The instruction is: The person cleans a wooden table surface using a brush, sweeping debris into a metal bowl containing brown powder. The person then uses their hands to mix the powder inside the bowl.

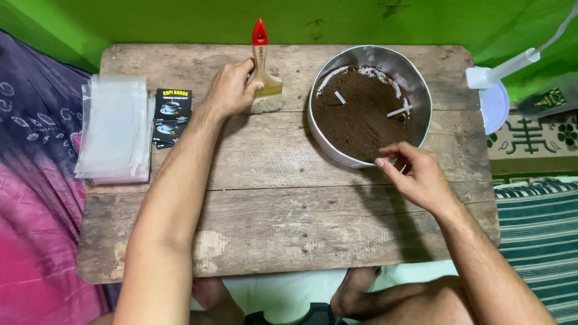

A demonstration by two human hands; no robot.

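1. Weathered wooden table (271,222), green wall behind.
2. Left hand (232,90) grips the paintbrush (265,78), bristles on the boards.
3. Right hand (415,174), fingertips pinched on nothing visible, touches the metal bowl (319,141) of brown powder (361,120); sweeping appears in hand.
4. Clear bags (114,129) lie left.

both bare forearms reach forward from the bottom of the view, well apart. the left hand (230,90) is stretched farther out, knuckles up, its fingers (248,67) curled closed in a grip, thumb pressed to the side. the right hand (415,174) sits nearer, wrist bent inward, its fingers (391,150) loosely bent with thumb and forefinger drawn close together. bare knees show below.
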